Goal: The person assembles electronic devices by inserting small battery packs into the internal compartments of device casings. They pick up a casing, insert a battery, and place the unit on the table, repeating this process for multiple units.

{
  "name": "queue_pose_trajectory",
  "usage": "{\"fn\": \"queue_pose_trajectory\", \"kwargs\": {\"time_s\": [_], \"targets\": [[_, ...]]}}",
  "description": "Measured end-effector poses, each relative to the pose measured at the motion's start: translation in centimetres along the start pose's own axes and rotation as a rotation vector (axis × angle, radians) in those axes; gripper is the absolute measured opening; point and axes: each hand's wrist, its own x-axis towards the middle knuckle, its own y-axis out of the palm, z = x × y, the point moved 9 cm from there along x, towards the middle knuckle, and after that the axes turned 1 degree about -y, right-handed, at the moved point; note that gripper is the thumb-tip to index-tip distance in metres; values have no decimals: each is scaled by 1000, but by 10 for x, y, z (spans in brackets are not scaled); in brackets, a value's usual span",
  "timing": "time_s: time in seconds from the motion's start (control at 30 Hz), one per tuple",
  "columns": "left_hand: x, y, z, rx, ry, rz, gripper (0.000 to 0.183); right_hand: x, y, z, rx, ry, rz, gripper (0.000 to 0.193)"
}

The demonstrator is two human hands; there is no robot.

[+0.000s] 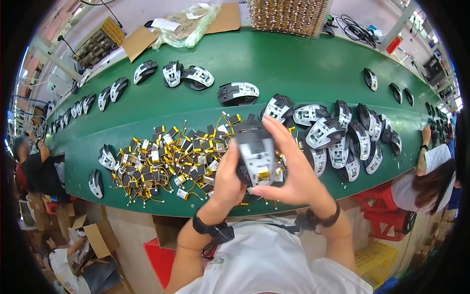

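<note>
A black and grey computer mouse with its shell partly open [255, 152] is held up over the near part of the green table. My left hand [226, 179] grips its left side, fingers closed along the edge. My right hand [298, 169] spans its right side, with the thumb at the lower edge and the fingers near the top. A small yellow-taped part shows in the mouse's lower opening. Beneath and left of my hands spreads a heap of small battery packs [164, 166] with yellow wires and white plugs. Right of my hands, several half-assembled mice [325, 132] lie piled together.
More mice [198, 76] stand in a line along the green table [293, 59]. Two mice [96, 183] lie left of the batteries. At the back are cardboard with clear plastic [188, 27] and a partitioned tray [289, 17]. Other people work at both sides; a red stool [379, 210] stands right.
</note>
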Motion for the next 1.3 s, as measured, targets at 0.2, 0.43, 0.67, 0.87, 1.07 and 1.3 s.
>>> {"fn": "queue_pose_trajectory", "kwargs": {"time_s": [0.2,0.43,0.67,0.87,1.07,1.3], "targets": [[69,46,-44,969,-88,415,51,54,-60,-19,-345,-4,29,107],[224,2,-64,2064,261,439,84,117,-124,-191,-686,284,346,107],[231,-24,-65,2178,255,429,76,106,-143,-234,-1013,472,443,69],[209,-28,-134,1689,423,80,72,127,-35,-95,-693,86,377,24],[119,-76,-186,454,325,-25,52,136,76,-111,-673,272,458,32],[23,-104,-145,45,237,-90,64,143,87,-121,-71,186,342,14]]}}
